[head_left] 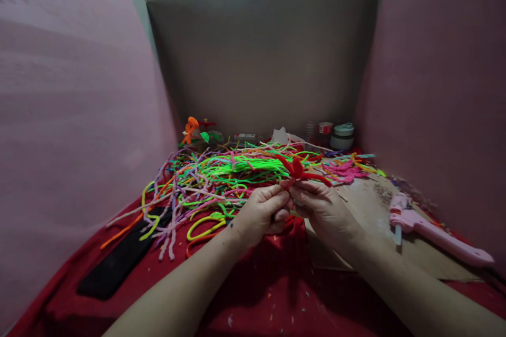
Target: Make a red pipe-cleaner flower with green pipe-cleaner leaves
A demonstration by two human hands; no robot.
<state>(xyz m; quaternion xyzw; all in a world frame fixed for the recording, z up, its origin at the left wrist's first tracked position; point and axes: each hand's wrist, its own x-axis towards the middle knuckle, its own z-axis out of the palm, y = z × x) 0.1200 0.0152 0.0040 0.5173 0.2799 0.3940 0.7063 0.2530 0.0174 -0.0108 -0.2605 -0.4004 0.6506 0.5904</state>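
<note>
Both my hands meet in the middle of the view, above the red cloth. Between their fingertips is a red pipe-cleaner flower (297, 168), with a rounded loop standing up and arms sticking out to the left and right. My left hand (266, 210) is closed, thumb and fingers pinching the flower's base. My right hand (322, 208) pinches the same base from the right side. The fingers partly hide where the pieces join. Just behind lies a big heap of loose pipe cleaners (245, 166), bright green in the middle, with pink, purple, orange and yellow around it.
A pink glue gun (438, 237) lies on a cardboard sheet (363, 210) at right. At left, a black flat object (122, 258) rests on the red cloth (253, 295). An orange flower (191, 129) and a lidded jar (342, 137) stand at the back. Pink walls flank both sides.
</note>
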